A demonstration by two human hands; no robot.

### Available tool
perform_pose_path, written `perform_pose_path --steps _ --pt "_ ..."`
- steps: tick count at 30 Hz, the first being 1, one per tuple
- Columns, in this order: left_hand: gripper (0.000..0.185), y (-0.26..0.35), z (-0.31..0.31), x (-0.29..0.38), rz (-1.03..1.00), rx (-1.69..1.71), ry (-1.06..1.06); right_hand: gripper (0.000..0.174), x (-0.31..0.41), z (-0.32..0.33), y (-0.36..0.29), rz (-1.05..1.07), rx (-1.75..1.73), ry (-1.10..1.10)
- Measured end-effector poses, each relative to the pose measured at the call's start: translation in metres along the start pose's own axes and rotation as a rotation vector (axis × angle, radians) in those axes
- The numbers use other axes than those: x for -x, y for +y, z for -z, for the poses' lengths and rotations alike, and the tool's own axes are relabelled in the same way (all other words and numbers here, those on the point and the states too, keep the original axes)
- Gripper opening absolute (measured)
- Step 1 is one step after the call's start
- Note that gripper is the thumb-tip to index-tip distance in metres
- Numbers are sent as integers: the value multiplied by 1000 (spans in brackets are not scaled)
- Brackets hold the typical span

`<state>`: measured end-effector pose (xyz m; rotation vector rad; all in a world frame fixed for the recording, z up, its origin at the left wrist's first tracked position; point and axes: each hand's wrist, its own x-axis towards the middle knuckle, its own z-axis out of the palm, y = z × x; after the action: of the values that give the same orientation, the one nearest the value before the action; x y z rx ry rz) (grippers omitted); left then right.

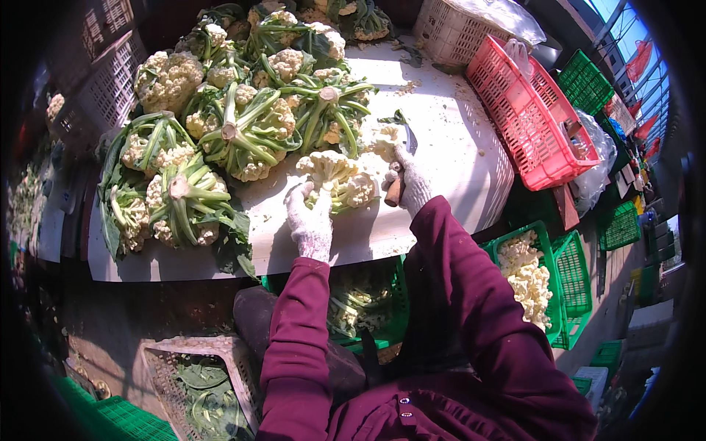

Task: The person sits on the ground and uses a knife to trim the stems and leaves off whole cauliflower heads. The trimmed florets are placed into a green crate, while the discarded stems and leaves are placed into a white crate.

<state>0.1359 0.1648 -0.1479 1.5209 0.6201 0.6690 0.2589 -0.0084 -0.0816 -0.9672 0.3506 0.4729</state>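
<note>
My left hand point(310, 220), in a white knit glove, grips a cauliflower head point(339, 179) from its near left side, above the white tabletop point(353, 237). My right hand point(411, 179), gloved the same way, is closed around the wooden handle of a knife point(393, 194). The curved blade point(411, 140) points away from me, past my fingers. Cut cauliflower pieces point(380, 143) lie just beyond, between the head and the blade. Left of my hands, whole cauliflowers point(240, 132) with leaves and cut stems are piled high.
A red plastic crate point(532, 118) rests at the table's right edge, a beige crate point(452, 30) behind it. Below on the right, a green crate point(543, 234) holds florets point(524, 275). Trimmings point(358, 303) fill a crate under the table; leaves point(207, 386) fill another at lower left.
</note>
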Motion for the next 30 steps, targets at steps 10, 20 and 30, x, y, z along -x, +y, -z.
perform_pose_path --steps 10,20,30 --pt "52 61 13 19 -368 -395 37 35 110 -28 -14 -170 121 -210" --pt "58 88 87 104 287 1054 -452 30 189 -44 81 -315 282 -291" --pt "41 104 141 141 306 902 -299 27 259 -22 64 623 1449 -574"
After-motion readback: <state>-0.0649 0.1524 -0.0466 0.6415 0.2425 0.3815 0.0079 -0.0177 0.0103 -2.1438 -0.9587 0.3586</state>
